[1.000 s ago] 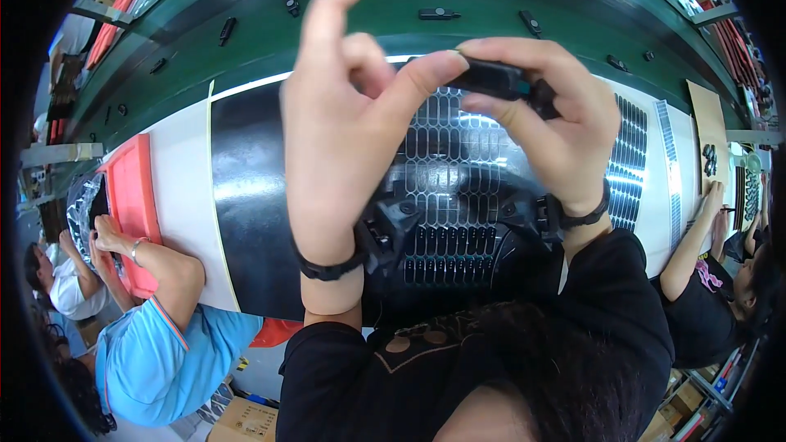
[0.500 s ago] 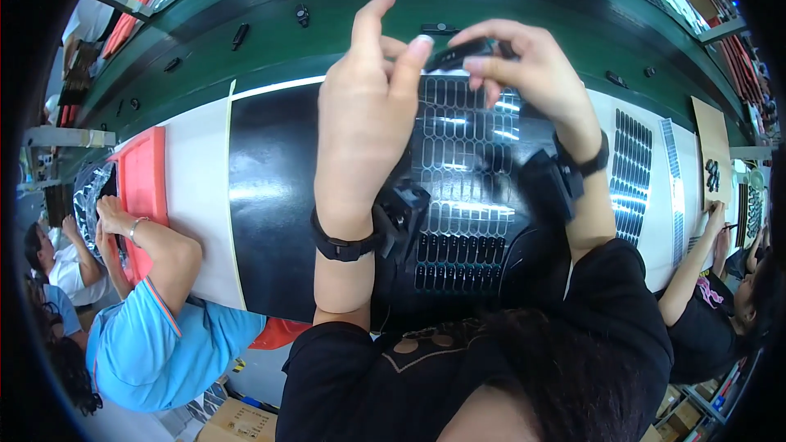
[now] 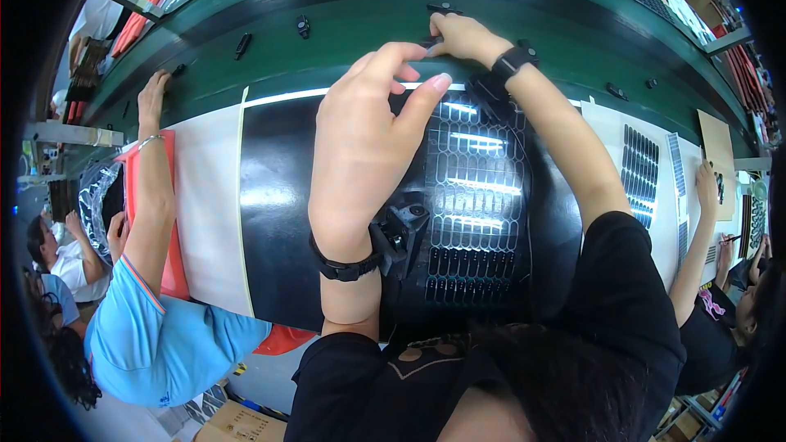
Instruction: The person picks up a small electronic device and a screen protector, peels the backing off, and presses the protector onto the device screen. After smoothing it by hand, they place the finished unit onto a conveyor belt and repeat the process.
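My right hand (image 3: 468, 39) is stretched over the green conveyor belt. Its fingers close on a small black wristband-like device (image 3: 431, 42), mostly hidden by them. Just beyond those fingers lies another black device (image 3: 444, 8). My left hand (image 3: 364, 127) hovers nearer me, over the black mat (image 3: 278, 188), its thumb apart from the bent index finger. A small bluish-clear bit shows by the index fingertip, too small to name. Below and right of that hand lies a sheet of pill-shaped pieces (image 3: 475, 188): clear outlines in the far rows, black pieces in the near rows.
Several black devices, such as a round-faced watch (image 3: 304, 26), lie along the green belt (image 3: 352, 20). A co-worker's arm (image 3: 155, 164) reaches the belt at left, beside a red tray (image 3: 172, 254). More pill-patterned sheets (image 3: 640, 172) and another worker's arm (image 3: 696, 237) are at right.
My right hand has moved away from my left, out over the belt. My left index finger has come down from pointing up. The co-worker at left has reached forward to the belt.
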{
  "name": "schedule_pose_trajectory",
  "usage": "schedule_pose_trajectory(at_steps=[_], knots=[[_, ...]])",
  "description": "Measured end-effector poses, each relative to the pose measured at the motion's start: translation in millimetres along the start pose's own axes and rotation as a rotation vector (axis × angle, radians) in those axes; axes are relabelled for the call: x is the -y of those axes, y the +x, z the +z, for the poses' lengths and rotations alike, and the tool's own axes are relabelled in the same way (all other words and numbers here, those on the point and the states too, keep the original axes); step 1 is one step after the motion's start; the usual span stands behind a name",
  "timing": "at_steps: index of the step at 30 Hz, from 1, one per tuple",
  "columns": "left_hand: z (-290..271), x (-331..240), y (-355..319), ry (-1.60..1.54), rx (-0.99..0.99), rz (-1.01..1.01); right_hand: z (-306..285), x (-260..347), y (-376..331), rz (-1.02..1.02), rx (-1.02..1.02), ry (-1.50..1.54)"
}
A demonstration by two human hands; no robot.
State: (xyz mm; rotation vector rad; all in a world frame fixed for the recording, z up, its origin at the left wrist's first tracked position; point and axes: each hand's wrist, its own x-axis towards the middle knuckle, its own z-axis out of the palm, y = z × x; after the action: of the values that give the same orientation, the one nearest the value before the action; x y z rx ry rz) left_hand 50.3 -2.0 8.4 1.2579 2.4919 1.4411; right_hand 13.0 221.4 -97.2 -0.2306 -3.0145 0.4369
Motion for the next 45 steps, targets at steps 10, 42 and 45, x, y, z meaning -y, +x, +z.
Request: schedule_pose_trajectory(at_steps=[10, 42, 45], knots=[[-24.2, -14.5, -2.5, -0.126, -0.052, -0.081, -73.3, 70.6, -78.8, -0.011, -0.164, 1.046], [-8.4, -26.6, -4.0, -0.739, -0.101, -0.186, -106.6, 111.8, -143.4, -0.210, -0.601, 0.561], [-7.1, -26.3, -4.2, -0.854, -0.117, -0.197, -107.3, 114.4, -145.2, -0.222, -0.594, 0.576]])
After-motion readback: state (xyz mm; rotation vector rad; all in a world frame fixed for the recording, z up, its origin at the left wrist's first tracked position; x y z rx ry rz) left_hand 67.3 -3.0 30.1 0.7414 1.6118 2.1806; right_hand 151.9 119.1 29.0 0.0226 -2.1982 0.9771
